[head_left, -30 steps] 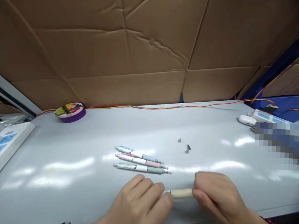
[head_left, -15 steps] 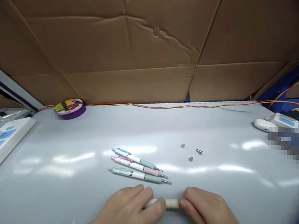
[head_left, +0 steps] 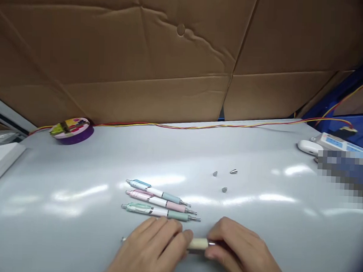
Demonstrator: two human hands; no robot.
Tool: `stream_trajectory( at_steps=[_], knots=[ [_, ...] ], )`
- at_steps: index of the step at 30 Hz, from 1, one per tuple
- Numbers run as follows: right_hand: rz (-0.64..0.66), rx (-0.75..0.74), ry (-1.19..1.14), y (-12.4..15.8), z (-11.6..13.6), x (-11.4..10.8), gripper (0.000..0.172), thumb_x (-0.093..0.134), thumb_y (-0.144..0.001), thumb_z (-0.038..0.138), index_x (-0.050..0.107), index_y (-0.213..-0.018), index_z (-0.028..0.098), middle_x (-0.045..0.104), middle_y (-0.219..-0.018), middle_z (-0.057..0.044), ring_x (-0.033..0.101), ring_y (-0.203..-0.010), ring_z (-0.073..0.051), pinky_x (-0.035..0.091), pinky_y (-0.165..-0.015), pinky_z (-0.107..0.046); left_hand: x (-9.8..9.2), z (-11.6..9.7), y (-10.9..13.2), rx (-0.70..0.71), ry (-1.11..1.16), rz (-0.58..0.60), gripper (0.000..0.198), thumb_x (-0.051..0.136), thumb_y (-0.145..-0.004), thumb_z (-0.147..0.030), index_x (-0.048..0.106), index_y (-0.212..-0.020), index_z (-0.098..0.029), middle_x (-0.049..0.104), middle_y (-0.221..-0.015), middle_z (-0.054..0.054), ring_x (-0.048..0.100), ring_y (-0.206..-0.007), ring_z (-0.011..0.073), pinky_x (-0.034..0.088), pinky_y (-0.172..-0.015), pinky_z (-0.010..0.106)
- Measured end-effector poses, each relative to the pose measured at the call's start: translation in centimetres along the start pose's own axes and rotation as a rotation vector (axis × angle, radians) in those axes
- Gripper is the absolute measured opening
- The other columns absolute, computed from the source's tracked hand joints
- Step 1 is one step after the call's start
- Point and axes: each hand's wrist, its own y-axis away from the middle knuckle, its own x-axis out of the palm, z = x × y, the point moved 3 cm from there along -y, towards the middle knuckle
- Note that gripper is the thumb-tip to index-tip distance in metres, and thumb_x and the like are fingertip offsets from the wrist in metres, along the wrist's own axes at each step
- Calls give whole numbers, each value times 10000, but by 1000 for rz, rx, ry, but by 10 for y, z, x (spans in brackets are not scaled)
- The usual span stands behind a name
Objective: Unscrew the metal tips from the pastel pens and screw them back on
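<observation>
In the head view, my left hand (head_left: 154, 247) is wrapped around the barrel of a cream-grip pen (head_left: 198, 244) held level near the table's front. The pen's push-button end pokes out to the left of that hand. My right hand (head_left: 239, 247) is closed at the pen's front end, its thumb and fingers around the metal tip (head_left: 211, 243). Beyond my hands lie a green pen (head_left: 160, 212), a pink pen (head_left: 160, 201) and a blue pen (head_left: 157, 192), side by side with thin metal front ends bare. Three loose metal cone tips (head_left: 224, 189) rest to their right.
A purple tape roll (head_left: 76, 135) sits at the back left. Red and yellow wires (head_left: 176, 126) run along the cardboard wall (head_left: 147, 98). Power strips stand at left (head_left: 2, 160) and right (head_left: 334, 142), with a white mouse-like object (head_left: 309, 147) by the right one.
The view has shifted, so the table's things appear farther left. The pen's metal tip now shows between my right fingers, and its rear end shows past my left hand.
</observation>
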Motion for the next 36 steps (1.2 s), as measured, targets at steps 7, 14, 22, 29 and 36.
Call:
stream_trajectory(
  at_steps=[7,14,22,29,36],
  knots=[
    [10,-57,-77,-7,9,-12,66,551,-888,254,519,-934,218,611,-788,3,597,-719,-121,504,-627,-192,-3,0,3,20,-1,112,407,121,-1001,-372,466,-1105,-183,588,-700,7,586,-532,143,455,-466,232],
    [48,27,13,-6,6,-10,320,383,-960,313,487,-677,207,540,-593,29,513,-517,-102,430,-465,-205,0,0,6,37,-64,128,407,88,-1004,-305,452,-1149,-196,600,-715,9,616,-512,139,444,-424,221],
    [-83,-88,-99,-3,3,-13,138,512,-865,93,550,-943,200,629,-794,-17,595,-691,-129,501,-609,-213,2,5,8,72,-111,186,441,149,-970,-144,331,-1353,-268,556,-683,-15,552,-434,133,406,-389,225],
    [-93,-89,-119,-1,5,-14,85,495,-906,188,541,-972,217,630,-776,-10,585,-659,-132,487,-588,-226,-12,2,-1,129,-127,36,433,237,-956,-103,439,-1281,-305,477,-580,-43,468,-368,108,365,-362,195],
    [43,82,343,-11,-10,-45,368,281,-977,289,420,-646,208,468,-552,34,466,-475,-100,368,-461,-224,-5,12,4,83,-94,93,461,188,-940,-88,418,-1302,-255,526,-664,-7,527,-479,141,410,-427,226]
  ],
)
